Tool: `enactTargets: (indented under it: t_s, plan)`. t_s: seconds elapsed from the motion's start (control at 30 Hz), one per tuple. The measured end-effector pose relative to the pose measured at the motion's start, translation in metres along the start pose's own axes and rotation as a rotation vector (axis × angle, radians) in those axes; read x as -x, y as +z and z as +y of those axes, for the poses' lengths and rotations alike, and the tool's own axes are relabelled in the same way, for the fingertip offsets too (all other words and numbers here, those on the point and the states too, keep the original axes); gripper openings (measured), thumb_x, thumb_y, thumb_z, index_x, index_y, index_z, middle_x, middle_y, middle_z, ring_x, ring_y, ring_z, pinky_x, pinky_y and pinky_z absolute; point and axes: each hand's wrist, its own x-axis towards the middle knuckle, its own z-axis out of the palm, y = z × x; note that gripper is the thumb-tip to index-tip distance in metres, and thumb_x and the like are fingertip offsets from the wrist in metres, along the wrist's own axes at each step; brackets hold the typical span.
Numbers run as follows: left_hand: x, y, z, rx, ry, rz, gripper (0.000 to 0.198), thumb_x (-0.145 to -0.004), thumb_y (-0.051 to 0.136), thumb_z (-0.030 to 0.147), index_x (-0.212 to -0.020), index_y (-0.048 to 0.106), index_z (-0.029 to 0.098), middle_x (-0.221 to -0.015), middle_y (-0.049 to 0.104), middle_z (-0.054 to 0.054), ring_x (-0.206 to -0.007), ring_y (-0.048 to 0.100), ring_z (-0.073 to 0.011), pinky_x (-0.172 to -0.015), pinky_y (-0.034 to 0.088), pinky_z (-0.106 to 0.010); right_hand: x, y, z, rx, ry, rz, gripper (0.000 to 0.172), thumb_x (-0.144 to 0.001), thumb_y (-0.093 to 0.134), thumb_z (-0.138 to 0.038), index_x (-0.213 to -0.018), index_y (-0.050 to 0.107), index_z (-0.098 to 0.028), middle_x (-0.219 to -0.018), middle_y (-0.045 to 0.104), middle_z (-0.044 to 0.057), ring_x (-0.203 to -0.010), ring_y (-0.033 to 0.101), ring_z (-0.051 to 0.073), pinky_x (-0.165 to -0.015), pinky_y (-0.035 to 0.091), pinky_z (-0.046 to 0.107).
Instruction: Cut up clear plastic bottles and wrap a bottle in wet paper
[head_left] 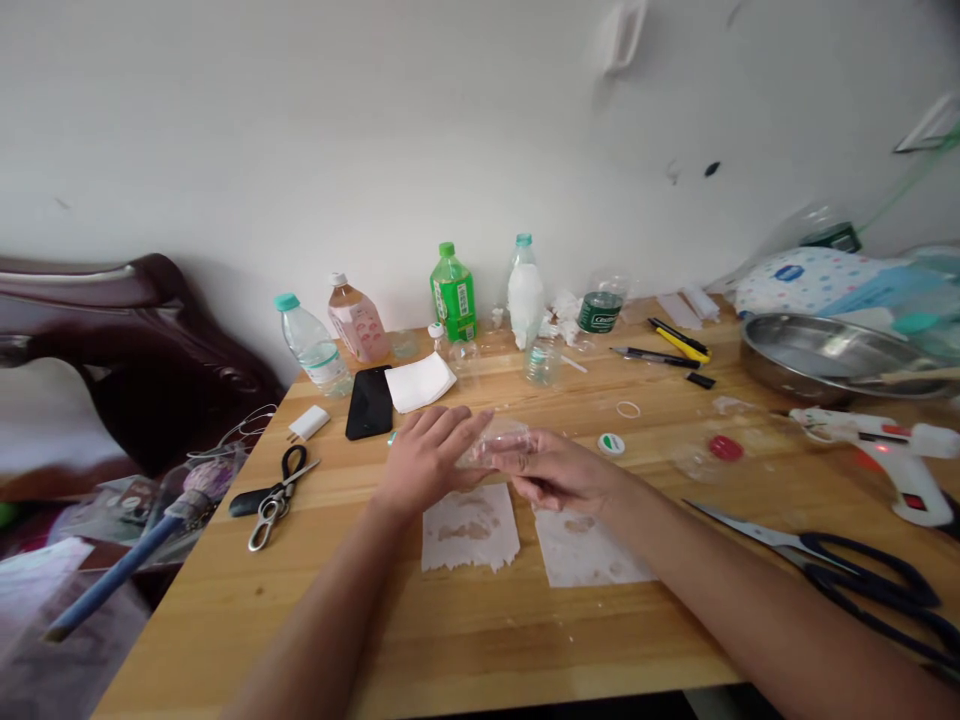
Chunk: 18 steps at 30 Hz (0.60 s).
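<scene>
Both my hands meet over the middle of the wooden table (480, 620). Between them is a small clear plastic piece (501, 438), like a cut bottle part. My left hand (426, 458) lies on its left side with fingers stretched along it. My right hand (556, 470) holds its right side, fingers curled under. Two stained white paper sheets (469, 527) lie on the table just below the hands.
Several bottles, including a green bottle (453, 294), stand along the back wall. A black phone (370, 401), white napkin (418, 381), small scissors (279, 492), large scissors (840, 560), glue gun (892, 452), metal pan (817, 358), pens (679, 342) and a red cap (725, 447) lie around.
</scene>
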Motion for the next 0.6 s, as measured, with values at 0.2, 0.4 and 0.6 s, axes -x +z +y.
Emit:
enactTargets:
  t_s: [0.2, 0.4, 0.6]
  plan:
    - [-0.003, -0.002, 0.003, -0.037, -0.013, -0.057, 0.065, -0.09, 0.054, 0.061, -0.144, 0.048, 0.025, -0.124, 0.067, -0.011, -0.112, 0.062, -0.0285, -0.097, 0.047, -0.041, -0.006, 0.005, 0.007, -0.001, -0.031, 0.147, 0.052, -0.072, 0.08, -0.052, -0.103, 0.062, -0.015, -0.044, 0.056, -0.009, -0.028, 0.038, 0.005, -0.028, 0.028, 0.015]
    - [-0.001, -0.013, 0.001, 0.132, -0.077, -0.249, 0.069, -0.09, 0.048, 0.059, -0.148, 0.042, 0.021, -0.118, 0.07, -0.012, -0.099, 0.069, -0.0301, -0.081, 0.055, -0.042, -0.002, 0.004, 0.007, 0.055, -0.02, 0.134, 0.048, -0.074, 0.079, -0.052, -0.1, 0.066, -0.013, -0.043, 0.059, -0.006, -0.027, 0.043, 0.006, -0.027, 0.027, 0.014]
    - [0.002, -0.012, -0.012, 0.436, -0.114, -0.173, 0.053, -0.089, 0.053, 0.045, -0.135, 0.055, 0.02, -0.123, 0.068, -0.01, -0.109, 0.067, -0.0247, -0.094, 0.051, -0.036, 0.002, 0.003, 0.002, 0.13, -0.051, 0.015, 0.058, -0.081, 0.075, -0.05, -0.123, 0.065, -0.011, -0.057, 0.071, 0.003, -0.029, 0.047, 0.006, -0.028, 0.03, 0.014]
